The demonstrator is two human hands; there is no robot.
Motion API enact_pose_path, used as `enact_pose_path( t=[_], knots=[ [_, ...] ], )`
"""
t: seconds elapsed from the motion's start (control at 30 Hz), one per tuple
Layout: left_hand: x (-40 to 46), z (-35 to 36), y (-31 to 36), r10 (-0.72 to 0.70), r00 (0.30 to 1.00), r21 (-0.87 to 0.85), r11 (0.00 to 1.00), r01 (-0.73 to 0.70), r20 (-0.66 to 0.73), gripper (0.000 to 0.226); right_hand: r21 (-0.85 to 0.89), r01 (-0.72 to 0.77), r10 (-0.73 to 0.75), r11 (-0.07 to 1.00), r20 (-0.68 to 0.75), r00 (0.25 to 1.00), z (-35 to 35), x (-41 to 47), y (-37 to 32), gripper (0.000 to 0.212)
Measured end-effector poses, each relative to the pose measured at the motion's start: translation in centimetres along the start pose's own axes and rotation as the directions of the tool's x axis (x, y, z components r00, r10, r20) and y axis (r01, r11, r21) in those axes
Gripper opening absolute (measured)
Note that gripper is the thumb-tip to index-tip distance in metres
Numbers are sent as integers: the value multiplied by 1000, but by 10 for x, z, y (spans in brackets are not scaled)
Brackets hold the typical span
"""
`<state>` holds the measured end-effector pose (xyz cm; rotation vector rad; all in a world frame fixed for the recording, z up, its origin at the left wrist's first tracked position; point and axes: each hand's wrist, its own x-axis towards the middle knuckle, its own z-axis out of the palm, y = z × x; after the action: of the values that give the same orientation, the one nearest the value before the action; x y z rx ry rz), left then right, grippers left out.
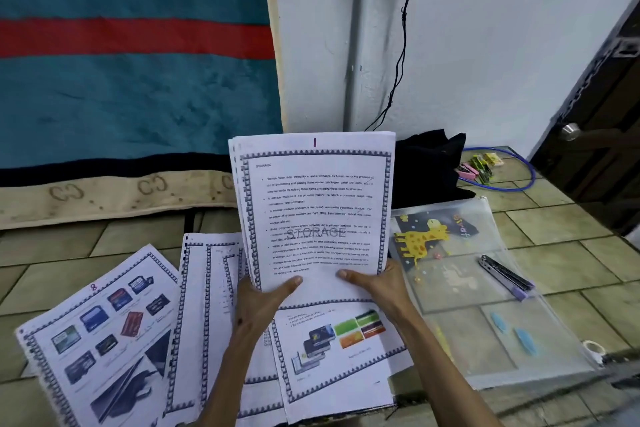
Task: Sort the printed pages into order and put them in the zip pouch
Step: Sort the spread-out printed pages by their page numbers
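Clear plastic, the zip pouch (485, 291) lies flat on the tiled floor just right of my right hand (377, 282), long axis running away from me. Both that hand and my left hand (263, 302) pinch the bottom edge of the upright page stack (313, 211), headed "1". I judge the right hand nearer; loose pages (100, 333) lie left.

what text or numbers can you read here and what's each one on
"1", handwritten at the top of the held stack of pages.
"STORAGE", small heading on that top page.
"STORAGE", large watermark across its middle.
"8", handwritten on the page with card pictures.
"CC" motifs repeated along the beige blanket border.
Body paragraphs on the held page, captions on the lower pages, and lettering on the zip pouch: too blurred to read.
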<state>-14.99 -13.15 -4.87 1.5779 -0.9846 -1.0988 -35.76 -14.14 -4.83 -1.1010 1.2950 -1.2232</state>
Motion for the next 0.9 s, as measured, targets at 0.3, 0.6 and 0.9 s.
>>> enact_pose_path(
  t=[0.3,0.6,0.9],
  knots=[
    [-4,-4,3,10,998,14,1000,-10,59,63,-73,-13,14,997,9,1000,-4,-2,18,46],
    [-2,1,-9,-20,999,56,998,18,26,61,-99,-78,74,992,-48,996,-3,-3,20,40],
    [-2,6,-9,-34,999,92,995,33,8,48,-123,94,-83,988,88,993,-15,8,-45,26]
  ],
)
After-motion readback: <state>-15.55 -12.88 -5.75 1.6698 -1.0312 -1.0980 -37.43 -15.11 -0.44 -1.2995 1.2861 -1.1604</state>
